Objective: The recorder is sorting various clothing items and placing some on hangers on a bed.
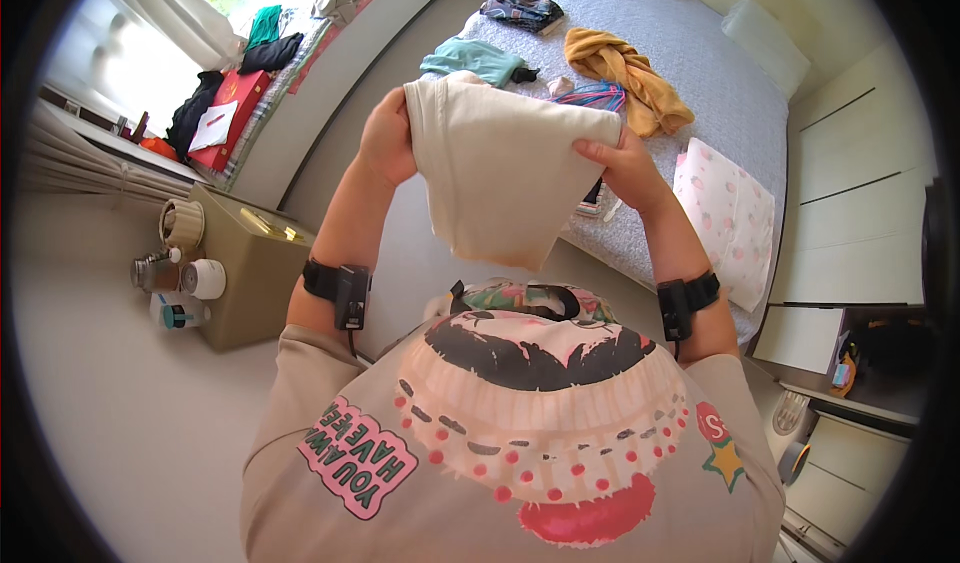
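A cream cloth garment (502, 165), partly folded, hangs between my two hands above the gap before the bed. My left hand (390, 139) grips its upper left corner beside a seamed band. At the upper right corner, my right hand (634, 165) pinches the fabric with the thumb on top. The garment's lower edge hangs loose near my shirt front. Behind it on the bed lie a mint-green garment (476, 60), a twisted mustard-yellow cloth (630, 79), blue and pink cords (600, 96) and a dark patterned folded item (523, 10).
The bed (720, 75) spans the upper right, with a folded strawberry-print cloth (724, 218) near its edge. A beige cabinet (247, 278) stands at left, jars (202, 278) beside it. Clothes and a red box (244, 101) lie on the window ledge. White cabinets (855, 240) line the right.
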`<action>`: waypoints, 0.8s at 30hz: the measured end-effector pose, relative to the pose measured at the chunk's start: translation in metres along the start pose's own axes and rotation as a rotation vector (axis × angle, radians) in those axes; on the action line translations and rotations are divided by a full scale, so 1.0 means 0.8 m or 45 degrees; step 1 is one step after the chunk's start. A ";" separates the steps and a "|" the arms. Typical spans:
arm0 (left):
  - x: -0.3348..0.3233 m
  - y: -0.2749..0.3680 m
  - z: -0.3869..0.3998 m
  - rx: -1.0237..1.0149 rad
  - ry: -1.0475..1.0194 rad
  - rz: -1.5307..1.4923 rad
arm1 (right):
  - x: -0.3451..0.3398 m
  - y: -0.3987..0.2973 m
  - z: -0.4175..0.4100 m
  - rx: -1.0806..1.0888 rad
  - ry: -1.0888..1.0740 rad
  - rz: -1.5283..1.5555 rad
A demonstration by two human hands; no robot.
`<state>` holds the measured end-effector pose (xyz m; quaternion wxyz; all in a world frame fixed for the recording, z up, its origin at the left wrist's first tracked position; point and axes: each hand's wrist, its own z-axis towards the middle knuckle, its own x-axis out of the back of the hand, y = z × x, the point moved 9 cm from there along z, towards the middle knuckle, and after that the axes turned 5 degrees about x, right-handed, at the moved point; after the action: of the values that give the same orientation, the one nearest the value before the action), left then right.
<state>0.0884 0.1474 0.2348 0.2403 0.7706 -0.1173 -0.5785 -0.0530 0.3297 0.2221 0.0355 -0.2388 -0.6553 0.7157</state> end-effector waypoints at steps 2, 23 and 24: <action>0.016 0.024 0.002 -0.081 0.018 0.355 | -0.004 0.000 0.009 0.034 0.044 -0.031; -0.020 0.007 0.003 -0.638 0.316 2.007 | 0.032 -0.037 0.014 0.362 0.308 -0.748; -0.026 0.009 0.002 -0.682 0.402 2.192 | 0.032 -0.041 0.013 0.388 0.343 -1.104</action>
<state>0.0816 0.1505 0.2554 0.7725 0.4058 -0.4791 -0.0953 -0.0881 0.3342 0.2466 0.4502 -0.0261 -0.5716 0.6855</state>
